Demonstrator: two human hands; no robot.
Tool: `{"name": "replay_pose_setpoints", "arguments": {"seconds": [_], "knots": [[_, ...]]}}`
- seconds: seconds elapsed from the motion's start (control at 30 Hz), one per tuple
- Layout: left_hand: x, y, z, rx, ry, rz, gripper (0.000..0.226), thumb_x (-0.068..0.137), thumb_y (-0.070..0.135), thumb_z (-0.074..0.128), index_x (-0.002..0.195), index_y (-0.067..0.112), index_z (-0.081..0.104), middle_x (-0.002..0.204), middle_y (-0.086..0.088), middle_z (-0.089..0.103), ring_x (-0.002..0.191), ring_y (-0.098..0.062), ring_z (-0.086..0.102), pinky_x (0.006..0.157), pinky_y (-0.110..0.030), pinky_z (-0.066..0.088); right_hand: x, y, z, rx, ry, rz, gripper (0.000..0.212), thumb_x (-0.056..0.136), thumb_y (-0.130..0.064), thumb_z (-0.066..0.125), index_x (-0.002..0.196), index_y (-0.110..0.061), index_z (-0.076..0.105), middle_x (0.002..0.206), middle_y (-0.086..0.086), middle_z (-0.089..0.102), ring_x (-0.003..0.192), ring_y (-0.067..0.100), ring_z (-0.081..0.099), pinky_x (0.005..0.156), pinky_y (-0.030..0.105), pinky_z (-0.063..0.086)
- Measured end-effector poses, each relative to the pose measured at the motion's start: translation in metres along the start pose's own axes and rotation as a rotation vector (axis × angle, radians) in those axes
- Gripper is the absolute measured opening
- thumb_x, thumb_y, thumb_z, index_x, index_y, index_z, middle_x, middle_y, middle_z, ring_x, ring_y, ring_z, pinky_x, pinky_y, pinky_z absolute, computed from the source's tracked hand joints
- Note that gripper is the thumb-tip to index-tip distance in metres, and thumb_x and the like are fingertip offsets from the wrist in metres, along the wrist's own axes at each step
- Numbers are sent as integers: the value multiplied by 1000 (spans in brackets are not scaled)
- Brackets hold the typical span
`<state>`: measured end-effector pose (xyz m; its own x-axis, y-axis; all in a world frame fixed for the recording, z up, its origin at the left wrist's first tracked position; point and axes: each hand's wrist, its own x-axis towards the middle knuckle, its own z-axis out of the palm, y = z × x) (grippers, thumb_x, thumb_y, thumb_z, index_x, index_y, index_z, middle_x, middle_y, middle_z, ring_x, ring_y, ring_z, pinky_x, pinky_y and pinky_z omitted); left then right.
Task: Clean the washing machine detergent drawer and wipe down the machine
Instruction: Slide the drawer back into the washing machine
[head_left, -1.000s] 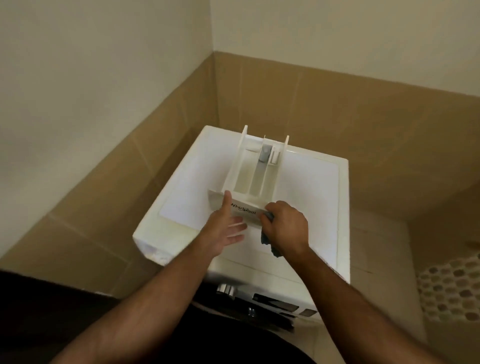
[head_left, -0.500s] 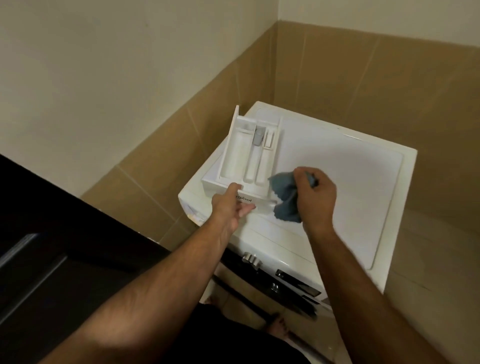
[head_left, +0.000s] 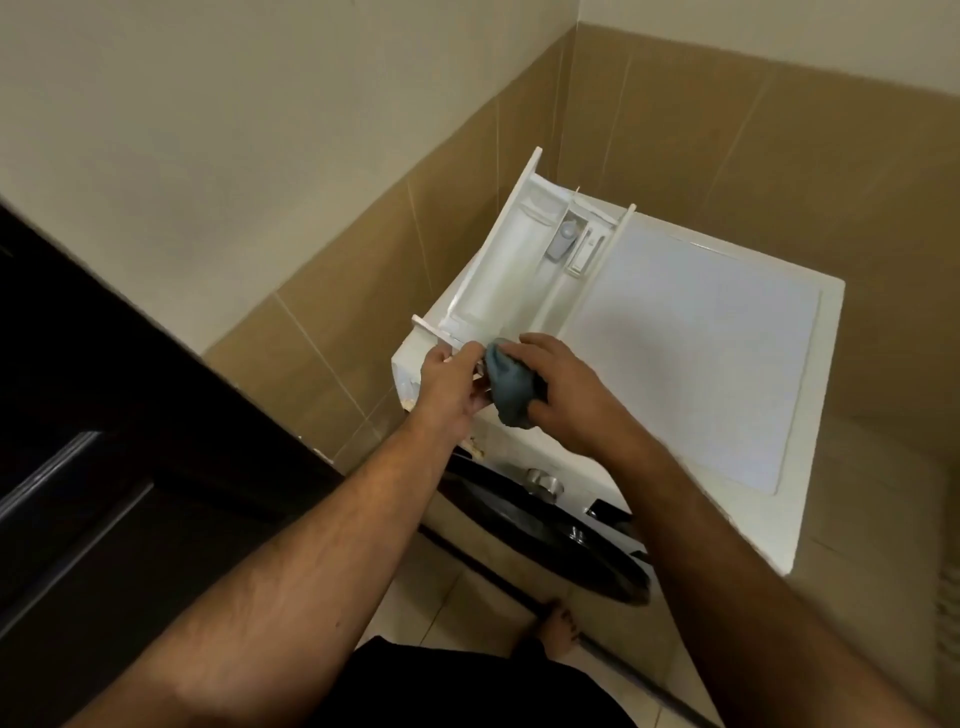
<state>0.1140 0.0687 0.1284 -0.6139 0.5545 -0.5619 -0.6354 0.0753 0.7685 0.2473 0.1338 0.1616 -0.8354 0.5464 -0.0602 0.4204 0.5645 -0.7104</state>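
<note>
Dark cabinet (head_left: 78, 441) at nine o'clock, against beige tiled wall (head_left: 337, 322). Left hand (head_left: 449, 387), grip curled round front panel of detergent drawer (head_left: 519, 270). Drawer out of its slot, lying on washing machine (head_left: 701, 364) top at left edge, compartments up. At three o'clock of left hand, right hand (head_left: 563, 392), grip bunched round blue-grey cloth (head_left: 509, 389), pressed to drawer front. Bare foot (head_left: 558, 631) at six o'clock.
</note>
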Motion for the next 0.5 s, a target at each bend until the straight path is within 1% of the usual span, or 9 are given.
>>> {"name": "replay_pose_setpoints", "arguments": {"seconds": [0.03, 0.1, 0.17, 0.23, 0.27, 0.33, 0.4, 0.43, 0.5], "knots": [[-2, 3, -8, -6, 1, 9, 31, 93, 9, 59, 123, 5, 55, 107, -15, 67, 95, -30, 68, 58, -33, 58, -1, -7, 3, 13, 8, -4, 69, 79, -3, 72, 142, -18, 50, 142, 5, 52, 128, 22, 49, 105, 25, 36], [-9, 7, -26, 1, -9, 18, 25, 93, 9, 58, 117, 4, 59, 97, -10, 68, 89, -25, 67, 56, -29, 57, -5, -22, 13, 31, 30, 25, 66, 79, -7, 74, 140, -20, 53, 134, 4, 60, 119, 22, 56, 104, 33, 45], [-19, 9, -45, 24, -26, 22, 19, 93, 11, 58, 109, 3, 63, 91, -8, 70, 86, -23, 67, 60, -27, 56, -8, -38, 29, -51, 60, 20, 67, 80, -19, 76, 142, -21, 51, 127, 4, 62, 113, 21, 56, 101, 37, 46], [-25, 12, -64, 53, -27, 28, 21, 92, 12, 59, 108, 0, 66, 96, -12, 71, 85, -23, 69, 64, -29, 58, -13, -52, 48, -118, 98, 10, 64, 82, -30, 74, 141, -21, 50, 120, 4, 63, 108, 19, 54, 100, 39, 44], [-28, 13, -73, 67, -32, 31, 21, 92, 13, 60, 106, -1, 66, 97, -15, 71, 86, -25, 69, 65, -30, 58, -17, -59, 57, -100, 135, 6, 59, 82, -32, 72, 137, -21, 54, 116, 2, 64, 106, 18, 55, 99, 40, 45], [-34, 17, -89, 79, -53, 24, 14, 91, 12, 61, 95, 0, 66, 87, -15, 69, 83, -29, 68, 65, -35, 59, -27, -72, 71, 18, 271, 22, 38, 81, -27, 69, 118, -22, 65, 104, -3, 68, 98, 12, 60, 91, 36, 50], [-39, 20, -105, 63, -73, -7, 7, 90, 9, 62, 89, 3, 58, 78, -12, 62, 81, -31, 67, 60, -38, 59, -42, -83, 80, 269, 416, 97, 23, 81, -24, 64, 103, -21, 68, 94, -6, 70, 90, 7, 65, 82, 30, 54], [-41, 20, -114, 46, -89, -28, 7, 90, 8, 61, 91, 4, 55, 81, -12, 61, 84, -32, 67, 59, -39, 60, -50, -87, 84, 413, 486, 148, 24, 80, -27, 61, 102, -20, 68, 93, -3, 71, 88, 12, 68, 79, 33, 56], [-44, 20, -132, 35, -117, -67, 12, 90, 8, 63, 97, 8, 53, 96, -15, 65, 95, -33, 68, 63, -42, 61, -64, -87, 89, 662, 613, 241, 27, 79, -28, 57, 100, -15, 67, 88, 4, 73, 80, 22, 70, 71, 37, 57]]}}
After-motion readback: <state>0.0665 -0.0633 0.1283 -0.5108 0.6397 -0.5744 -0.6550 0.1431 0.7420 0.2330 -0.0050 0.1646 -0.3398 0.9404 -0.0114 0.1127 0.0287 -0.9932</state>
